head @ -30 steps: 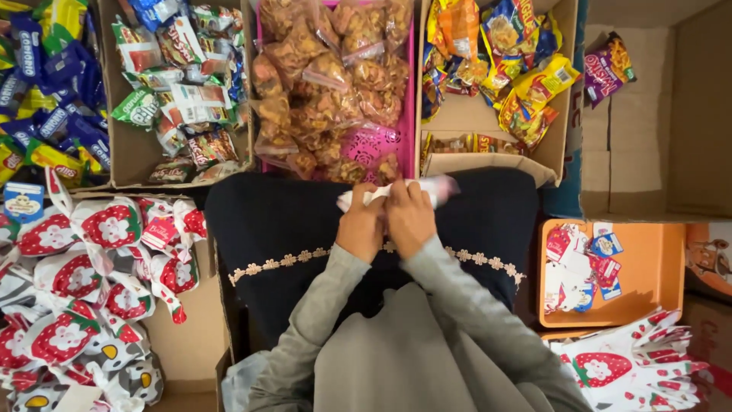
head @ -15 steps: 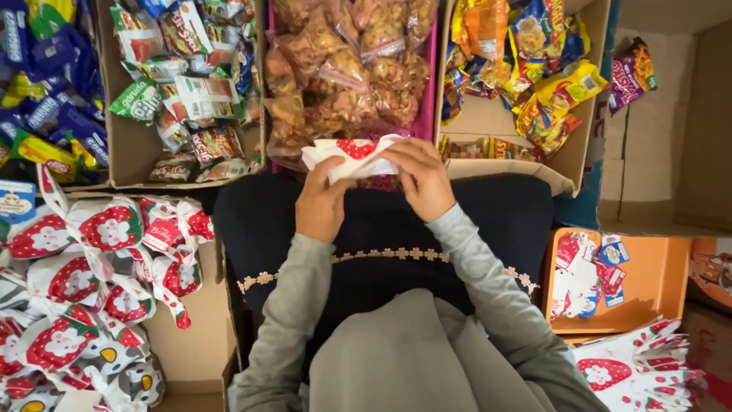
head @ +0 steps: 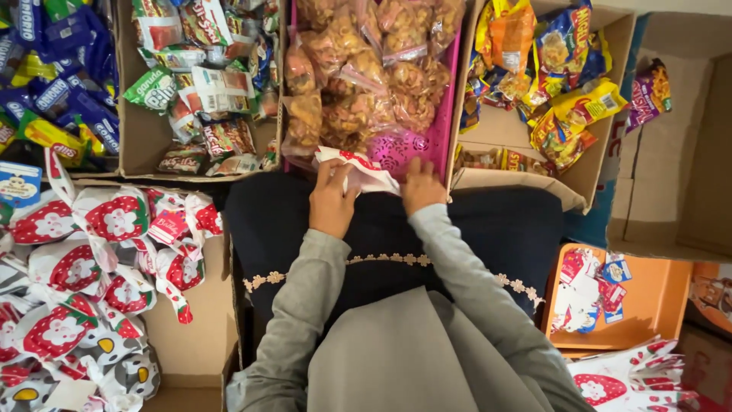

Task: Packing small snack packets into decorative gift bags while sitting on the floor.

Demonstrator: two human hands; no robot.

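Your left hand (head: 332, 200) and right hand (head: 422, 185) both pinch the strawberry-print bag (head: 358, 169), stretching its mouth apart beside the pink basket (head: 442, 114) of clear snack packs (head: 358, 76).

A dark cushion (head: 503, 229) with a gold trim band across it serves as the work surface, and both hands (head: 333, 200) rest on its far edge, gripping a white strawberry-print bag (head: 358, 169). Just beyond the cushion sits a pink basket (head: 427, 141) of clear bags of fried snacks, flanked on the left by a cardboard box (head: 137, 152) of mixed packets and on the right by another box (head: 526, 179) of bright chip packets. Left of the cushion lies a heap of filled strawberry bags (head: 91, 259). To its right stands an orange tray (head: 648, 294) holding small tags, with flat strawberry bags (head: 633, 378) below it.
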